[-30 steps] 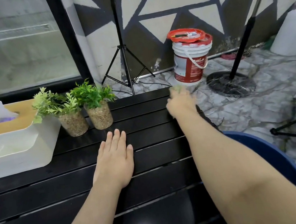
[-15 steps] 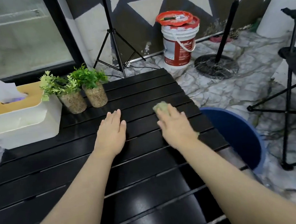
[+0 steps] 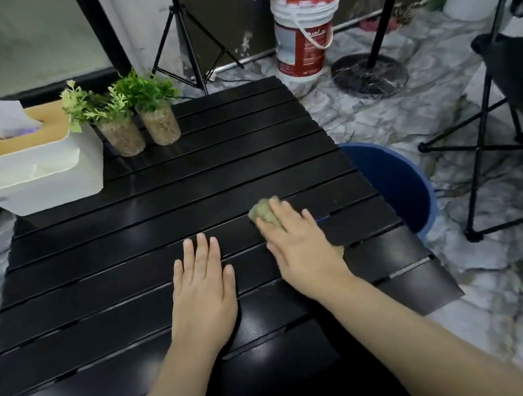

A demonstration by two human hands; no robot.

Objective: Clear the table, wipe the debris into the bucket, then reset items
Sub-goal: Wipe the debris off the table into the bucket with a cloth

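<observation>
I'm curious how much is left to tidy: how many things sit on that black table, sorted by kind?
Tissue box: 1
Potted plants: 2
Greenish wiping cloth, under the right hand: 1
Total: 4

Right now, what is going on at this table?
A person's right hand presses a greenish cloth flat on the black slatted table, near the edge beside the blue bucket on the floor. The left hand rests flat on the table. A tissue box and two potted plants stand at the far left.
</observation>
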